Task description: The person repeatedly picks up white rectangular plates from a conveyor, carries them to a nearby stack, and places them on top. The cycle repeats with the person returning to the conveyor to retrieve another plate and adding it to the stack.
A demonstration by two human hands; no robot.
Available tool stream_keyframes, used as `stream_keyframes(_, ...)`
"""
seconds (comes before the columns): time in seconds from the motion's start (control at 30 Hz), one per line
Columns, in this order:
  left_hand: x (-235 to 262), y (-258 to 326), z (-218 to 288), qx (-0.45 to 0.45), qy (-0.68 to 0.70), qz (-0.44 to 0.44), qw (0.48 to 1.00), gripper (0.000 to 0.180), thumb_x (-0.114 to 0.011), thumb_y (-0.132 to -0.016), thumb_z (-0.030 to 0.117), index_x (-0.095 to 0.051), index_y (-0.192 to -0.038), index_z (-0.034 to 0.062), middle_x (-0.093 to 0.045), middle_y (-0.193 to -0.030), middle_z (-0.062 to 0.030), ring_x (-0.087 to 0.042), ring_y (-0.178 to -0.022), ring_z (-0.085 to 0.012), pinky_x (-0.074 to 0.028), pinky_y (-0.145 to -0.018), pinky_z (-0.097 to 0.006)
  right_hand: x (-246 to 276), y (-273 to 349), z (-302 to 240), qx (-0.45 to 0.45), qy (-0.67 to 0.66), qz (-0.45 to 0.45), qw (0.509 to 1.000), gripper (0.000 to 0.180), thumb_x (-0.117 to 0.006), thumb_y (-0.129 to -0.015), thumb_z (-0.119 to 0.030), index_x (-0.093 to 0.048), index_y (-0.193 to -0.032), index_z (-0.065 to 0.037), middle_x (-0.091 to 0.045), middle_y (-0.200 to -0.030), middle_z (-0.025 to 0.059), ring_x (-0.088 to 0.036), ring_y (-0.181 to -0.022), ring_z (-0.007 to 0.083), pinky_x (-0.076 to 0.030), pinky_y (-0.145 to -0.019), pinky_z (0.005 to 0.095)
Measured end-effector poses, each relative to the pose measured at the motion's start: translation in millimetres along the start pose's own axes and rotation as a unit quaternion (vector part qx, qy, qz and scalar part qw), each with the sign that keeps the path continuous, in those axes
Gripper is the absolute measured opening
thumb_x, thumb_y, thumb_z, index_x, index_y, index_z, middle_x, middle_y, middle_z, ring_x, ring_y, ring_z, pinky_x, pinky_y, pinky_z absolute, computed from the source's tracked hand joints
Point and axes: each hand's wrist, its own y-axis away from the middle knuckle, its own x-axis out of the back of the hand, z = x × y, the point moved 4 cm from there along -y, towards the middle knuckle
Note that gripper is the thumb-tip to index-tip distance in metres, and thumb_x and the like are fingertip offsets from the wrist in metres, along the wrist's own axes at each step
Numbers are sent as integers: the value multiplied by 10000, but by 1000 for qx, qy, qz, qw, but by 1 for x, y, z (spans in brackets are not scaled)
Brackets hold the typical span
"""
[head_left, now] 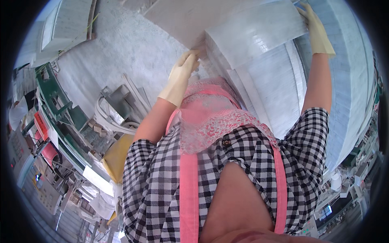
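Both of my hands wear cream rubber gloves. A large, thin, glossy grey sheet (259,36) spans the space between them, partly lying over a stack of pale sheets (269,81). My left hand (182,75) is closed at the sheet's near left corner, fingers pressed together and slightly blurred. Farther off to the right, my right hand (315,30) curls its fingers around the sheet's far right edge. Beyond the left hand, a duller grey-brown panel (182,22) adjoins the glossy part; I cannot tell whether both are one sheet.
At the right stands a tall, pale blue-grey stack (344,85). A light plastic chair (121,103) with something grey on it is on the left, by a yellow object (117,156). Green machinery (56,91) and another white stack (67,26) stand farther left.
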Motion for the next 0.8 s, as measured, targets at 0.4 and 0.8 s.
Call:
stream_keyframes(0.4, -71, -19, -24, -86, -159, -92, 979, 857, -714, -783, 240, -301, -1444, -115, -569, -1306, -323, -556, -1269, -352, -454, -1019, -389, -12, 16, 128, -142, -303, 35, 942, 764, -281, -1049, -539, -338, -1483, 87, -450, -1486, 247, -412, -1406, 324, -302, -1166, 338)
stream_keyframes(0.8, -106, -10, 6, -49, -40, 20, 998, 681, -669, -831, 203, -375, -1391, -49, -568, -1275, -251, -566, -1188, -330, -445, -975, -386, -4, -32, 145, -144, -132, 83, 977, 803, -246, -1020, -637, -432, -1473, 0, -514, -1443, 217, -460, -1374, 283, -302, -1141, 334)
